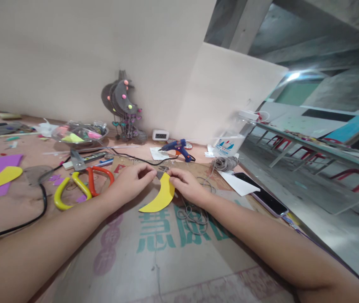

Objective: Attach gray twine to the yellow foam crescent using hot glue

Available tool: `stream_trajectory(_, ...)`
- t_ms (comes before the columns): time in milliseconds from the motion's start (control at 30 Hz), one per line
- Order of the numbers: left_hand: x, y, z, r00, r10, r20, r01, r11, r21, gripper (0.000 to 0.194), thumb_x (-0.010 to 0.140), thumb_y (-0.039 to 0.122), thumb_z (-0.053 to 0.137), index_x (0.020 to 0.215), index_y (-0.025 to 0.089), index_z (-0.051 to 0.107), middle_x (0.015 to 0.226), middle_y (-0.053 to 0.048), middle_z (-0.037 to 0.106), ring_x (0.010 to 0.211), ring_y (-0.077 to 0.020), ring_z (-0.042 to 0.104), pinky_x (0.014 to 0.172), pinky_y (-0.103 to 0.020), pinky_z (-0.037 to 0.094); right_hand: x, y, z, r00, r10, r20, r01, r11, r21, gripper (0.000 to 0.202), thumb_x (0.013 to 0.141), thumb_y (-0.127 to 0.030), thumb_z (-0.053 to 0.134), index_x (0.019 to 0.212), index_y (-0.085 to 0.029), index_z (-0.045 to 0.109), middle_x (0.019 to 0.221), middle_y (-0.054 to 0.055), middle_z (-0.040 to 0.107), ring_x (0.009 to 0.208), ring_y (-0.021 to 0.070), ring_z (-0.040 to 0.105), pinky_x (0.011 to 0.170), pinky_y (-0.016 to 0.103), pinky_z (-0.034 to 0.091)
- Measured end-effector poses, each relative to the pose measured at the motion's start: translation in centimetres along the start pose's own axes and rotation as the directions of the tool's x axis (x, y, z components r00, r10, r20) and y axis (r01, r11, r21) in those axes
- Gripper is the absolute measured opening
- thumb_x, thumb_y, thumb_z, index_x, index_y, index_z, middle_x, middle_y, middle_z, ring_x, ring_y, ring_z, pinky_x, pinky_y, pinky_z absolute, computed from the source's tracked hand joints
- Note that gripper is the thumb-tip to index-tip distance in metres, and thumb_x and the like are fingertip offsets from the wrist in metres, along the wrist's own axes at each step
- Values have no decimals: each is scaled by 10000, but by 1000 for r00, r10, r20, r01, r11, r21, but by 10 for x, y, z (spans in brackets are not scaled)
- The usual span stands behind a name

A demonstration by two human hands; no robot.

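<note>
A yellow crescent-shaped cutout [163,195], apparently foam or felt, is held upright above the cardboard, its lower tip pointing left. My right hand [187,185] pinches its upper right edge between thumb and fingers. At its top left, my left hand [135,181] is closed with fingertips on a small grey piece [159,174] that touches the crescent; what this piece is made of I cannot make out. Loose grey yarn [195,216] lies in loops below my right hand, running from a yarn bundle [225,163].
Scissors with yellow and orange handles [72,193] lie left of my left hand. Behind the hands rest a blue glue gun [179,147] and a small digital clock [160,135]. Finished-looking grey moon ornaments [120,99] lean by the wall. A phone [266,195] lies right.
</note>
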State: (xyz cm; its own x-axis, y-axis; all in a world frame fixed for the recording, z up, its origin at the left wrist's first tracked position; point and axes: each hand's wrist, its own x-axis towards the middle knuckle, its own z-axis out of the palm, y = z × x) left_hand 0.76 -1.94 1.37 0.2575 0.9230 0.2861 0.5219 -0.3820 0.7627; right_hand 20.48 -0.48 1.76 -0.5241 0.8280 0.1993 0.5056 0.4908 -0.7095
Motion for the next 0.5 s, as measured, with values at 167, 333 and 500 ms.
stream_trajectory(167,0,0,0,1000,-2,-5,2,1000,-1,265,820,402,447,800,190,604,766,-9,649,706,-163,563,615,-245,403,1,2,1,1000,16,-13,-16,1000,-11,307,864,-429,430,750,-163,532,646,-17,471,601,102,434,530,206,320)
stream_trajectory(333,0,0,0,1000,11,-1,-11,1000,-21,256,814,394,459,809,185,608,779,-12,648,724,-165,568,638,-251,413,2,7,6,998,55,-30,-55,998,-8,298,842,-434,475,746,-161,543,629,-21,480,577,95,421,510,201,306)
stream_trajectory(500,0,2,0,999,8,31,-7,999,-32,254,817,387,454,809,185,608,784,-7,642,728,-162,563,639,-251,412,1,6,4,999,30,-23,-31,999,-42,226,844,-360,467,756,-165,540,632,-25,472,569,89,415,507,196,304)
